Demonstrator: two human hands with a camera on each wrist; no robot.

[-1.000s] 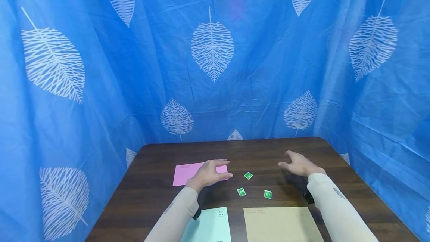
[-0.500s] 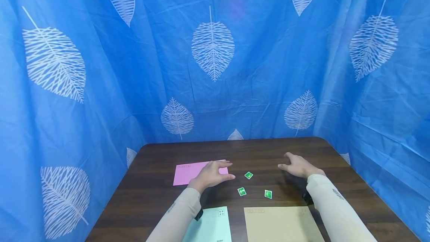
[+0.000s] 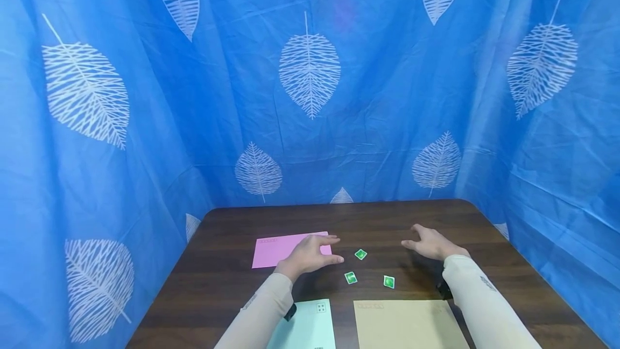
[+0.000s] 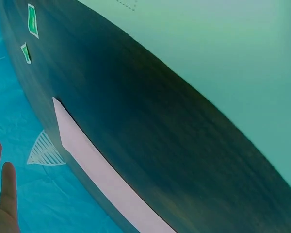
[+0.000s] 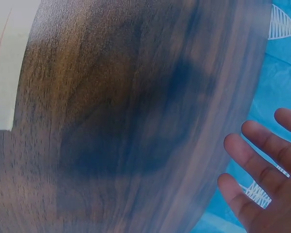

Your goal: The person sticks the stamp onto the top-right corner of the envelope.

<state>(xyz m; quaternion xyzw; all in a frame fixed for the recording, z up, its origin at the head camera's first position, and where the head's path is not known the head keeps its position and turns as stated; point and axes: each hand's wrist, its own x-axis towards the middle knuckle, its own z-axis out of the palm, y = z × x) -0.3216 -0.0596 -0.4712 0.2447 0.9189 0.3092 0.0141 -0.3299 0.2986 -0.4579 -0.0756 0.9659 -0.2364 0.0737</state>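
My left hand (image 3: 310,255) hovers over the right part of a pink envelope (image 3: 273,253), thumb and fingers apart, holding nothing. To its right lie three small green squares with white edges: a far one (image 3: 360,254), a near left one (image 3: 351,278) and a near right one (image 3: 389,281). Beyond them on the right, my right hand (image 3: 431,244) is held above the dark tabletop, its fingers spread in the right wrist view and nothing in its grasp. The left wrist view catches only some fingers (image 4: 7,191) of the left hand.
A mint green envelope (image 3: 310,327) lies at the near left, partly under the left forearm. Beside it is a beige envelope (image 3: 407,325), close to the right sleeve. A blue curtain (image 3: 310,160) with white leaf prints surrounds the wooden table (image 3: 213,284).
My left hand has drifted a little right, toward the green squares. The right hand has lowered slightly. The head view has shifted a little; envelopes and squares keep their places on the table.
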